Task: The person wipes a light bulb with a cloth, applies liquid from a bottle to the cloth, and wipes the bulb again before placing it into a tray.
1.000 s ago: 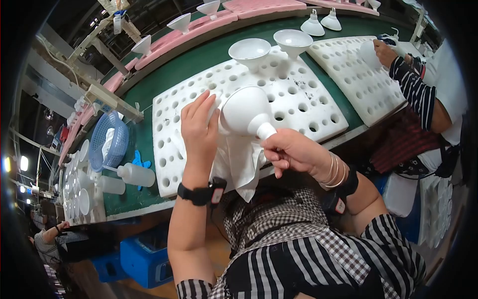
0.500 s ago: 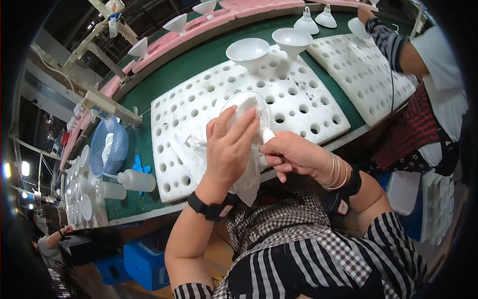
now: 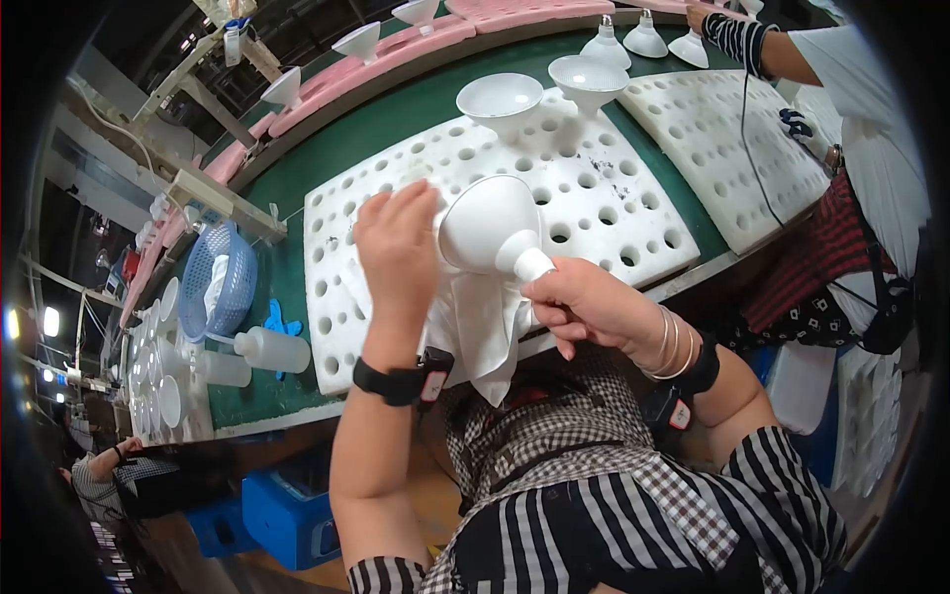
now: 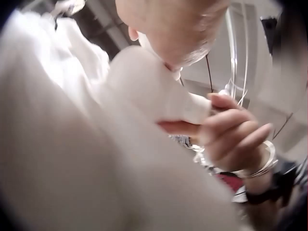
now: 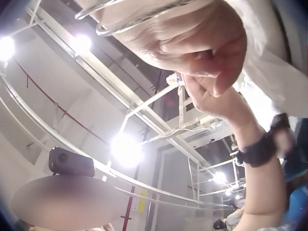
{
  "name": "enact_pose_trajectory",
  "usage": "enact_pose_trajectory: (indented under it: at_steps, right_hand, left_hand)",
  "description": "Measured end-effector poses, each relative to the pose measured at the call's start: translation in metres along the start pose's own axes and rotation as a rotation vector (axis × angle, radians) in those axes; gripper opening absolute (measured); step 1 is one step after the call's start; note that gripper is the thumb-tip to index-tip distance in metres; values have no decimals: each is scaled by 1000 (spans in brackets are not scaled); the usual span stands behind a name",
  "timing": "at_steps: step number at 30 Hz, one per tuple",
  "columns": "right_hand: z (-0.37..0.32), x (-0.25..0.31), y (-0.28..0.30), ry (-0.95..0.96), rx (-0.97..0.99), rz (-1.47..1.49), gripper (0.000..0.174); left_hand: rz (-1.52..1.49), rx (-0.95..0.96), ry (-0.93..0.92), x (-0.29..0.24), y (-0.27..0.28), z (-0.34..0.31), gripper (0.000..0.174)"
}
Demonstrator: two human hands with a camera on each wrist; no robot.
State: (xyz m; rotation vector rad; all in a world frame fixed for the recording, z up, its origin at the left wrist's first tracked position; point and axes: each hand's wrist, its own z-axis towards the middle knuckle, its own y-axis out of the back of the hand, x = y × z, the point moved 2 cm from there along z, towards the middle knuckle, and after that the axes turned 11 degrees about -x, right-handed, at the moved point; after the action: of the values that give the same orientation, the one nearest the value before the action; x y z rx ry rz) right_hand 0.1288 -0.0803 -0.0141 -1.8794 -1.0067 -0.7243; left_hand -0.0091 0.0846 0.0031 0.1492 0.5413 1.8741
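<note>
In the head view my right hand [image 3: 604, 312] grips a white cone-shaped lamp housing [image 3: 485, 228] by its narrow neck, the wide rim tilted up and to the left. My left hand [image 3: 396, 252], blurred, is just left of that rim with its fingers bent. It holds a white cloth [image 3: 483, 342], which hangs below the housing; much of the grip is hidden behind the hand. White fabric fills the left of the left wrist view, beside the housing's neck [image 4: 192, 107]. Under both hands lies a white foam board [image 3: 381, 203] full of round holes.
Two lamp housings [image 3: 500, 96] stand at the board's far edge. Several bulb-like lamps [image 3: 606, 48] sit behind a second foam board [image 3: 693, 124], near another person's arm. On the left are a blue basket [image 3: 237, 267], a squeeze bottle [image 3: 277, 348] and several white cones [image 3: 170, 401].
My left hand went from beside the rim to over the housing with the cloth, then back to the left. My right hand stays on the neck. The other person's arm reached toward the back.
</note>
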Motion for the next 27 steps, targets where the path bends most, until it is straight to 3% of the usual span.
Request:
enact_pose_trajectory:
  at_steps: [1, 4, 5, 6, 9, 11, 12, 14, 15, 16, 19, 21, 27]
  right_hand:
    - [-4, -2, -1, 10, -6, -30, 15]
    - [-4, -3, -1, 11, -17, -28, 15]
    - [-5, -3, -3, 28, -21, -56, 15]
    - [-4, -2, -4, 42, -23, -88, 15]
    - [-2, -2, -2, 22, -51, -45, 15]
    - [-5, -3, -4, 38, -37, -81, 15]
    - [-7, -4, -5, 46, -26, -114, 15]
    - [-6, -7, -4, 41, -27, -75, 15]
    - [-5, -7, -5, 53, -43, -86, 15]
    - [-6, -8, -6, 59, -59, -101, 14]
    - [-4, -5, -3, 40, -66, -77, 14]
    - [-8, -6, -2, 41, -57, -95, 15]
    - [-8, -8, -3, 72, -50, -90, 14]
  left_hand:
    - [-97, -27, 119, 5, 2, -1, 20]
    - [-78, -146, 63, -15, 12, 0, 21]
    - [-65, -102, -90, -25, 13, -2, 21]
    - [-75, 80, -175, -42, 16, -5, 20]
    - [-33, 81, -142, -30, 10, -2, 21]
    - [-63, 29, 86, -5, 5, 0, 27]
    - [-64, 24, 82, -7, 5, -1, 27]
    - [-100, -87, 32, -21, 11, -7, 29]
    - [-82, -10, -106, -32, 14, -11, 29]
    - [-69, 89, -116, -45, 13, -11, 29]
    - [45, 48, -122, -20, 11, -1, 26]
    - [-54, -8, 132, 2, 12, 2, 20]
    - [-68, -86, 292, 4, 19, -16, 19]
